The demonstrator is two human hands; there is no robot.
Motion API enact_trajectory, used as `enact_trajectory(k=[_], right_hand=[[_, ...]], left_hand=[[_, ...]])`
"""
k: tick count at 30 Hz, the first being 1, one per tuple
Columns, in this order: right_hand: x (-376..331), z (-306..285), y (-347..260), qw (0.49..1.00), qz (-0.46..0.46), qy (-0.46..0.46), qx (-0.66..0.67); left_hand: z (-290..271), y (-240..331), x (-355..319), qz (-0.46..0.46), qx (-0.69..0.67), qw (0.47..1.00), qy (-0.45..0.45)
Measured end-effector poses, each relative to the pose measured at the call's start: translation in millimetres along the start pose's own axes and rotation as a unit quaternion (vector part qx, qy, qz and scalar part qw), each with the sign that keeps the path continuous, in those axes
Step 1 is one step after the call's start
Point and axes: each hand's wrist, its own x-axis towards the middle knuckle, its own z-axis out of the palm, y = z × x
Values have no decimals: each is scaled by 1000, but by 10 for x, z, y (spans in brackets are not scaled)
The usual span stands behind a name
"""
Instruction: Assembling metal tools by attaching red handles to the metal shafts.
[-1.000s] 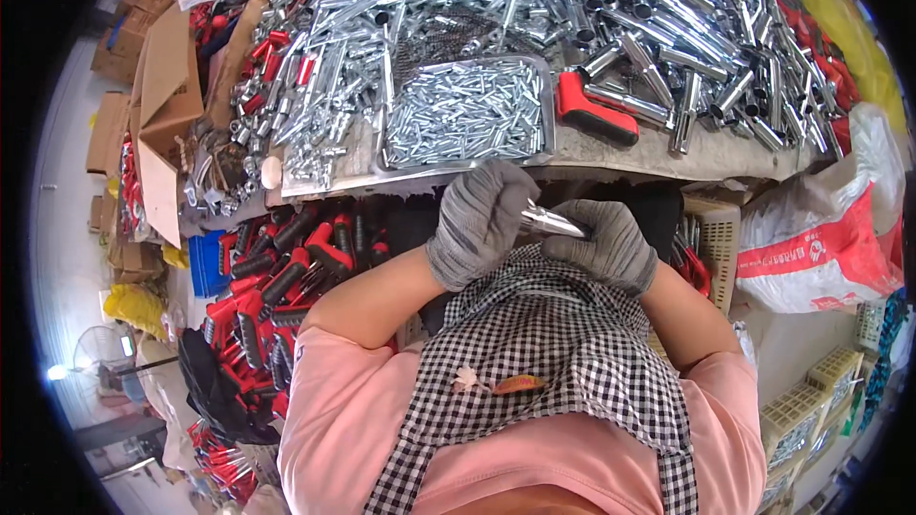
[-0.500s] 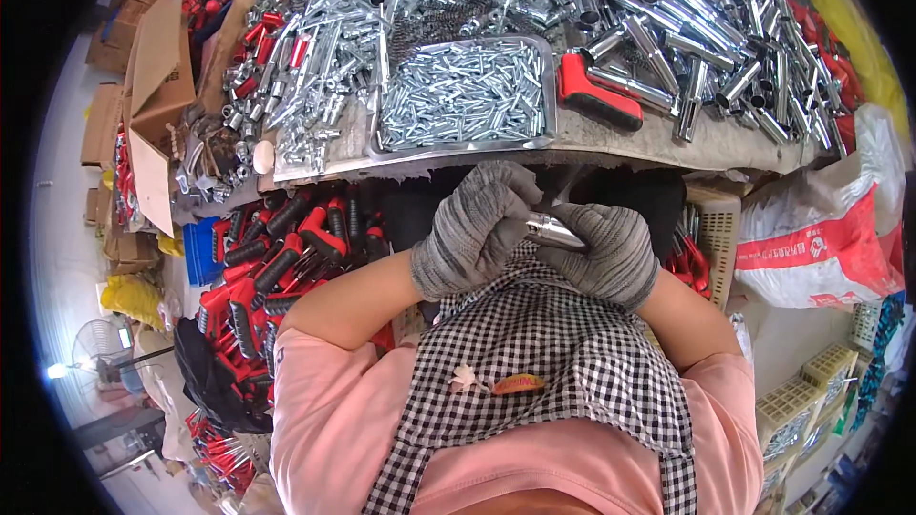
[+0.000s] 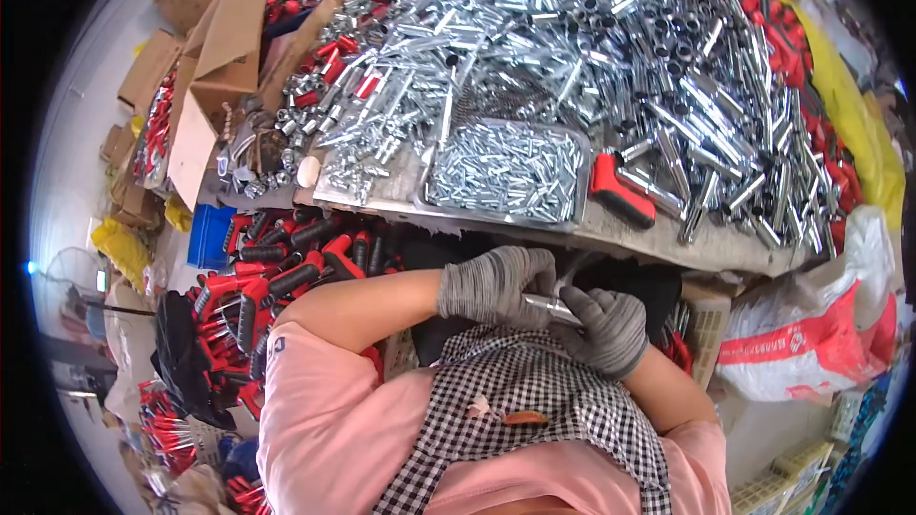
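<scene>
My left hand (image 3: 496,288) and my right hand (image 3: 607,329), both in grey knitted gloves, meet in front of my apron, just below the bench edge. Between them is a shiny chrome metal tube (image 3: 553,309), lying slantwise. The left fingers close round its left end; the right hand is wrapped over its other end, partly hiding it. Beyond my hands stands a clear plastic tray (image 3: 584,179) filled with small silvery metal pins. Right of the tray, a red and black grip (image 3: 625,193) with a chrome tube attached rests on the bench.
The bench (image 3: 658,246) carries a large heap of chrome tubes (image 3: 711,110). Red-and-black-handled tools (image 3: 250,300) are piled at lower left, near a blue bin (image 3: 209,236) and a cardboard box (image 3: 229,48). On the right are a white-and-red sack (image 3: 811,343) and a cream plastic crate (image 3: 708,334).
The view has shifted, so the bench appears lower and further right. Both hands stay on the tube, with the right hand now gripping lower along it and its fingers turned upward.
</scene>
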Motion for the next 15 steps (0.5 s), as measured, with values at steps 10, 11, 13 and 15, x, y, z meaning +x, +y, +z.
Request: enact_trajectory(k=[10, 11, 13, 15], right_hand=[[9, 23, 134, 997, -32, -51, -41], [27, 21, 137, 998, -30, -47, -42], [52, 9, 127, 998, -21, -44, -42], [82, 3, 99, 997, -31, -27, -66]], left_hand=[[139, -10, -97, -7, -34, 997, 70], [152, -30, -99, 14, -37, 995, 94], [157, -43, -110, 2, -42, 994, 98], [130, -32, -127, -13, -21, 995, 100]])
